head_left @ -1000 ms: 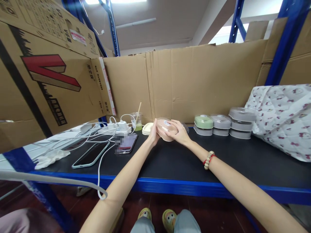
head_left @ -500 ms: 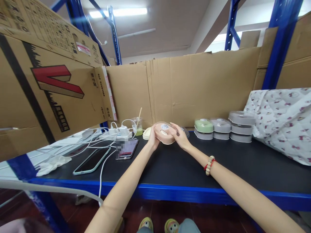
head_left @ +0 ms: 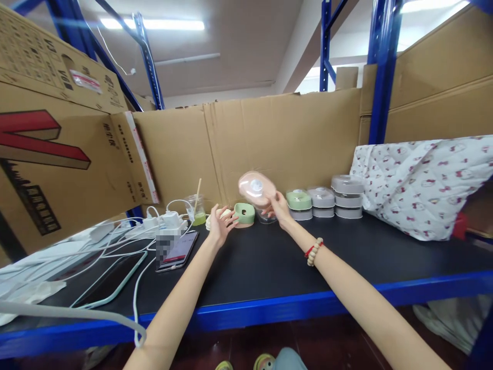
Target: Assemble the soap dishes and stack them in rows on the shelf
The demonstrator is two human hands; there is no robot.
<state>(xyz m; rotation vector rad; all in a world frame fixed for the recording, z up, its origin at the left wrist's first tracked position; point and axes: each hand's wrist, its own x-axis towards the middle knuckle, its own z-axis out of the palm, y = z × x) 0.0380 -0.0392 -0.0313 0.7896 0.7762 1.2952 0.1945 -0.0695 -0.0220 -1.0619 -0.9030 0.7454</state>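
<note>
My right hand (head_left: 280,209) grips the right edge of a pink plastic container (head_left: 246,192) with a clear lid and a round pale sticker. The container is tilted and raised off the shelf, in front of the cardboard wall. My left hand (head_left: 220,226) is free, its fingers spread, near a cream-coloured piece (head_left: 209,223) that it partly covers. Just right of those fingers a green container (head_left: 245,213) sits on the shelf, with a dark hole in it. A clear or dark piece (head_left: 266,217) lies under my right hand, partly hidden.
Stacked containers stand to the right: one topped in green (head_left: 299,200), a grey stack (head_left: 321,198) and a taller grey stack (head_left: 347,198). Beyond lies a patterned white cloth (head_left: 408,190). Leftward are a cup (head_left: 199,218), a power strip (head_left: 171,222), cables and two phones (head_left: 181,252).
My left hand has let go of the pink container and moved left. My right hand has lifted and tilted it. The green container now shows. The view has turned right.
</note>
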